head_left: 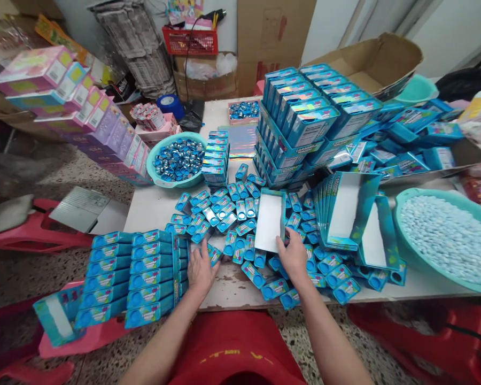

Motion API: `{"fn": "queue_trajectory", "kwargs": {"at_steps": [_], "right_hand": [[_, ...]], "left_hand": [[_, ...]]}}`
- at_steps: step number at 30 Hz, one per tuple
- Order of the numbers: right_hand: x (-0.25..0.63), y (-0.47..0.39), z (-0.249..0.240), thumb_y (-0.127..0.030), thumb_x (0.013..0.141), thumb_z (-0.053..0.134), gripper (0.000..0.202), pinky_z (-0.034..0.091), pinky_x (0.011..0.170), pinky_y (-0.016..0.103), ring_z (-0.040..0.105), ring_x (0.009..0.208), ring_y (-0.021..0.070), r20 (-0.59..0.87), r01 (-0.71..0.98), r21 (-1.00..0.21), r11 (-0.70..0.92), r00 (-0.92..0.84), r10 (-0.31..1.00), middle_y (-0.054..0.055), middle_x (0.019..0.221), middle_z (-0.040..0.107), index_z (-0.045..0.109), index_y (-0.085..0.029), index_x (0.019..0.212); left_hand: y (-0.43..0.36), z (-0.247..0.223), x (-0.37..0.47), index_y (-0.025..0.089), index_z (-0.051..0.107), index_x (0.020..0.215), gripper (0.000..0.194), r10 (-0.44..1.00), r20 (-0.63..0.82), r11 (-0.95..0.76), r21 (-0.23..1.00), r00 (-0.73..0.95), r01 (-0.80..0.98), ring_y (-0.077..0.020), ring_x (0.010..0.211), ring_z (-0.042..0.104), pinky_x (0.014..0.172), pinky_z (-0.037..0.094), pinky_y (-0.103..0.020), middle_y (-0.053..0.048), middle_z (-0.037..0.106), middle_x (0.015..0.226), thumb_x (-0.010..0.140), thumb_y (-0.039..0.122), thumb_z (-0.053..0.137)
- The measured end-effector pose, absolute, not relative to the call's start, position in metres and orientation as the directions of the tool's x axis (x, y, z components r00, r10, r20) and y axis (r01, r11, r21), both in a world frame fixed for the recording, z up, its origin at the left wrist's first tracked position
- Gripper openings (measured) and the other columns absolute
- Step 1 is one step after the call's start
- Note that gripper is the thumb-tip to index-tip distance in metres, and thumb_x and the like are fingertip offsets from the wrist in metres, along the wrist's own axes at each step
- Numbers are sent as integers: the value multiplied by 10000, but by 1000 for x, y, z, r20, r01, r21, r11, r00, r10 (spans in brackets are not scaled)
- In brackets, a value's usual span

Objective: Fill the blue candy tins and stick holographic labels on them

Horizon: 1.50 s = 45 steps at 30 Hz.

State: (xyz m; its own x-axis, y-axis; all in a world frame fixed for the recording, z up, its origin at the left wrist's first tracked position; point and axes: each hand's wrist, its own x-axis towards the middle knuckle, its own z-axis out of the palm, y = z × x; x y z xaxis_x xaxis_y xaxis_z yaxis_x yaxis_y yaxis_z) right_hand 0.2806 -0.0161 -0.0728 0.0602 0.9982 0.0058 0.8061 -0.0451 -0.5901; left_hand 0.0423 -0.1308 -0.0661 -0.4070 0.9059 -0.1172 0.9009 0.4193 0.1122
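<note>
Your right hand (294, 256)'s pinching an empty tray (269, 222) mid-table; left (200, 271)'s half-curled, can't tell if it's gripping. Far-right stack (288, 158) looks packed, but loads of loose boxes (226, 207) left.

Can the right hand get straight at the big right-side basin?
Probably not: the right hand holds a tray, and nested trays stand between it and the basin, so the straight way looks blocked.

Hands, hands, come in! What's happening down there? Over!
Right hand gripping shallow blue cardboard tray, white inside. Left hand by small blue rectangular boxes, grip unclear. Loose boxes crowd around tray.
</note>
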Motion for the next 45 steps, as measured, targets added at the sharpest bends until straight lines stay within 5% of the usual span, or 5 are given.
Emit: {"fn": "queue_trajectory", "kwargs": {"at_steps": [12,24,28,34,45], "right_hand": [[294,-11,-65,-174,811,437,373,430,699,277,570,897,207,1,891,-451,55,-61,998,82,1000,624,574,-190,1158],[305,-18,-59,-223,859,397,361,467,781,367,550,973,251,71,822,-562,91,-61,996,128,1050,599,534,-161,1187],[343,-69,-39,-328,851,495,453,435,880,407,505,1065,254,267,753,-595,283,-146,952,136,1152,546,428,-172,1272],[380,-143,-56,-216,833,528,383,403,870,396,497,1039,252,160,804,-295,515,-490,857,94,1142,576,518,-236,1215],[365,-133,-75,-135,853,488,234,350,931,397,480,1115,221,228,752,-202,627,-587,777,70,1135,621,627,-245,1006]], "left_hand": [[23,47,101,156,327,1340,821,977,-144,-32,624,155,781,-245,1172,473,966,399,-345,-105,463,1314,641,416,671],[76,16,130,164,218,1409,779,925,2,-376,149,380,915,-335,1319,218,1054,164,-518,-154,314,1395,763,333,619],[-14,16,119,191,341,1365,613,935,79,-355,183,347,917,-325,1273,301,1031,242,-491,-146,396,1332,834,446,510],[-144,-40,98,332,408,1329,447,905,-300,-253,188,301,949,-178,766,567,652,464,-281,-56,563,941,884,295,429],[-126,-67,110,262,600,1019,288,873,-195,-406,215,446,888,-223,949,500,777,419,-374,-82,519,1223,894,164,360]]}}
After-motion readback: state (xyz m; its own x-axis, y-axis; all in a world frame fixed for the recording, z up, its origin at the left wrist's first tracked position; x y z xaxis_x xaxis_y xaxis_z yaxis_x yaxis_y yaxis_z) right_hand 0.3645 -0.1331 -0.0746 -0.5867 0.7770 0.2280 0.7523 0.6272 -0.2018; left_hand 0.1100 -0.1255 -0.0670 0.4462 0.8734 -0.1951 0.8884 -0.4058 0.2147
